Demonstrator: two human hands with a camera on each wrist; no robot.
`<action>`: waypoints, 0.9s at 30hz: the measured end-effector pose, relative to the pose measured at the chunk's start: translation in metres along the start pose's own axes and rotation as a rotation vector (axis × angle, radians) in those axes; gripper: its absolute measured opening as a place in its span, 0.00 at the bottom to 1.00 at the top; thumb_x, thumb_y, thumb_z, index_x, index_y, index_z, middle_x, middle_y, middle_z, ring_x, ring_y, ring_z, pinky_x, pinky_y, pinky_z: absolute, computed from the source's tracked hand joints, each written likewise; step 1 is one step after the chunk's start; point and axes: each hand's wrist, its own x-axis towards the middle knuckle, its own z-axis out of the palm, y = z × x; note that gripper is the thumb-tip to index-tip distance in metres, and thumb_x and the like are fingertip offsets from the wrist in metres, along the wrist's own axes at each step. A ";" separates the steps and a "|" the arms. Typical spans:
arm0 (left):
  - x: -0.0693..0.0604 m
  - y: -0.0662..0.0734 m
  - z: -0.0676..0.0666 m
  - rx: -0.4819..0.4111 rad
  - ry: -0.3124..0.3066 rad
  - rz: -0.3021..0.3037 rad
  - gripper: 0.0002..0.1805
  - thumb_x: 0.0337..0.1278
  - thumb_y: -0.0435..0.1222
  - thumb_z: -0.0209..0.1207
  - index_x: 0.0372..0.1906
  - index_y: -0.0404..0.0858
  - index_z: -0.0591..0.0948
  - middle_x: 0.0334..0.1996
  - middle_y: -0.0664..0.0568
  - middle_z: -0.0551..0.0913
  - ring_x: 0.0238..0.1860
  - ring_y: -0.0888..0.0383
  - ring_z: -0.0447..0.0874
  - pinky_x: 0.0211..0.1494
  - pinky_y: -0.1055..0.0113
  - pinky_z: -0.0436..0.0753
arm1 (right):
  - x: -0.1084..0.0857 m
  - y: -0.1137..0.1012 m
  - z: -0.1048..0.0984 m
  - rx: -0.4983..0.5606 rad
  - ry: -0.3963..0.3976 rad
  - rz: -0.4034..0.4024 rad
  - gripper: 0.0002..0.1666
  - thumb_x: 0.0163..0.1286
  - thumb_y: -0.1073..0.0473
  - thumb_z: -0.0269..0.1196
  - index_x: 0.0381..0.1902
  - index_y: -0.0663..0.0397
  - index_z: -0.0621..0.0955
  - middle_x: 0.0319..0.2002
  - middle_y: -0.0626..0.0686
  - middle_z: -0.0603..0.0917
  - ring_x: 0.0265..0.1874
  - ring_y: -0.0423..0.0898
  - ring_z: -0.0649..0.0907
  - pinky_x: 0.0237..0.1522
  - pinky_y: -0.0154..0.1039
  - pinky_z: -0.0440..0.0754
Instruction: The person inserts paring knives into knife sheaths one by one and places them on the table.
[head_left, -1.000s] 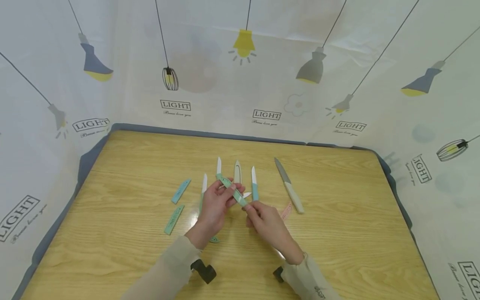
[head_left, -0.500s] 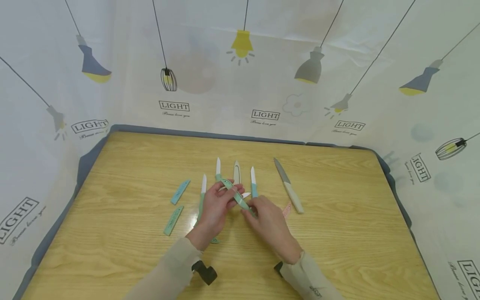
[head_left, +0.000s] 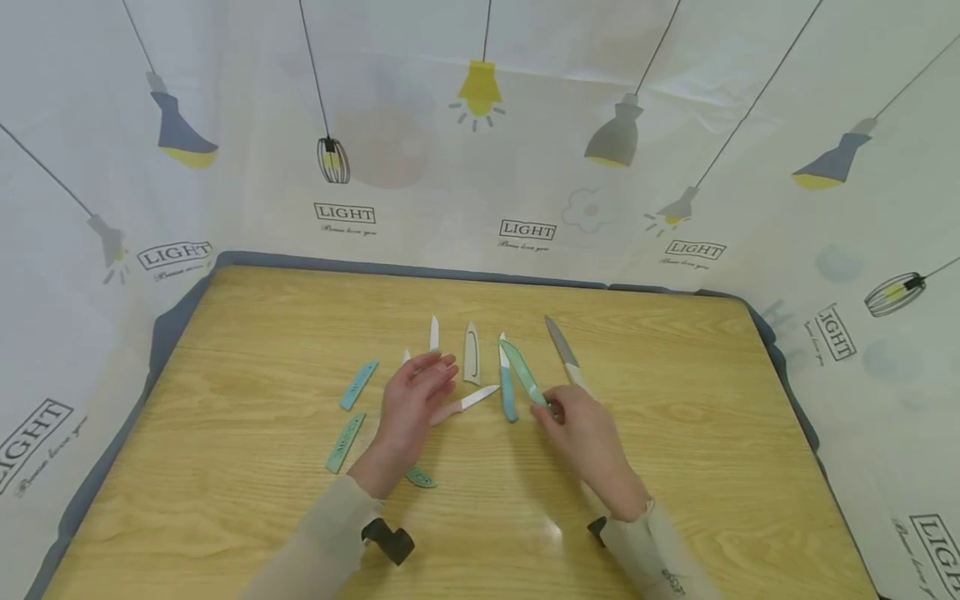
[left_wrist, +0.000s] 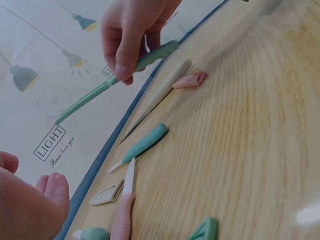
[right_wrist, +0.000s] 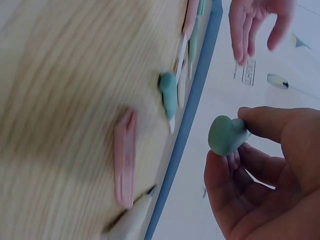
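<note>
My right hand [head_left: 596, 446] pinches a green knife [head_left: 522, 373] by its handle, held above the table with a green sheath covering the blade. The right wrist view shows the rounded handle end [right_wrist: 221, 136] between thumb and fingers. My left hand [head_left: 405, 412] is raised, fingers loosely bent, holding nothing. Under it lies a pink knife [head_left: 478, 397] with a bare white blade. A blue knife [head_left: 507, 393] lies beneath the held one. Beside my right hand is a larger grey-bladed knife [head_left: 561, 343] with a cream handle, partly hidden in the head view.
Left on the wooden table lie a blue sheath [head_left: 359, 385] and a green sheath [head_left: 345, 443]. Another green sheath [head_left: 422, 477] lies by my left wrist, and a cream sheath [head_left: 471, 354] beyond. White blades [head_left: 434, 333] show past my left hand. A pink sheath [right_wrist: 125, 160] lies near the cream-handled knife.
Both hands held the sheathed green knife before. My left hand has let go and drawn slightly left. My right hand has carried the knife to the right, uncovering the pink knife.
</note>
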 end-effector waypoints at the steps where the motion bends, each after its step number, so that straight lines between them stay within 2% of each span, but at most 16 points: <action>1: 0.000 0.001 -0.002 -0.004 0.003 0.004 0.25 0.72 0.28 0.58 0.69 0.27 0.68 0.64 0.37 0.79 0.65 0.45 0.79 0.68 0.59 0.80 | 0.000 0.004 -0.003 -0.004 0.003 0.001 0.13 0.71 0.56 0.71 0.44 0.62 0.86 0.32 0.51 0.82 0.27 0.42 0.78 0.28 0.38 0.80; 5: 0.000 0.006 -0.009 -0.008 0.011 0.021 0.23 0.73 0.29 0.58 0.67 0.27 0.68 0.62 0.40 0.80 0.63 0.46 0.80 0.69 0.59 0.80 | 0.000 0.023 -0.014 -0.011 0.021 0.013 0.14 0.72 0.58 0.69 0.45 0.66 0.86 0.32 0.53 0.82 0.26 0.43 0.79 0.26 0.37 0.80; 9: 0.001 0.010 -0.016 0.006 0.029 0.038 0.20 0.73 0.30 0.57 0.64 0.28 0.70 0.54 0.46 0.84 0.57 0.51 0.83 0.68 0.59 0.80 | 0.003 0.044 -0.025 -0.011 0.026 0.047 0.15 0.73 0.58 0.68 0.46 0.68 0.85 0.32 0.55 0.83 0.26 0.45 0.78 0.25 0.37 0.79; 16: 0.001 0.016 -0.025 -0.019 0.053 0.064 0.14 0.74 0.27 0.54 0.60 0.31 0.72 0.43 0.53 0.85 0.47 0.58 0.85 0.62 0.61 0.84 | 0.014 0.076 -0.042 -0.007 -0.062 0.187 0.21 0.78 0.55 0.62 0.52 0.72 0.83 0.37 0.59 0.86 0.28 0.47 0.79 0.27 0.38 0.79; 20: 0.001 0.019 -0.029 -0.040 0.074 0.067 0.12 0.74 0.26 0.54 0.58 0.31 0.73 0.40 0.53 0.84 0.44 0.59 0.85 0.61 0.60 0.84 | 0.020 0.089 -0.046 -0.018 -0.098 0.225 0.22 0.79 0.55 0.60 0.53 0.74 0.82 0.38 0.61 0.87 0.26 0.47 0.80 0.26 0.38 0.80; 22: 0.002 0.020 -0.031 -0.049 0.089 0.064 0.12 0.74 0.25 0.54 0.57 0.31 0.73 0.39 0.53 0.84 0.43 0.59 0.85 0.61 0.60 0.84 | 0.023 0.093 -0.047 -0.037 -0.111 0.230 0.23 0.79 0.55 0.60 0.52 0.75 0.82 0.37 0.61 0.87 0.25 0.46 0.80 0.25 0.38 0.81; 27: 0.003 0.023 -0.036 -0.054 0.118 0.058 0.12 0.73 0.25 0.55 0.56 0.32 0.73 0.40 0.52 0.85 0.43 0.59 0.85 0.62 0.60 0.84 | 0.028 0.104 -0.047 -0.070 -0.153 0.265 0.23 0.79 0.56 0.58 0.50 0.77 0.82 0.26 0.56 0.83 0.19 0.45 0.77 0.19 0.37 0.78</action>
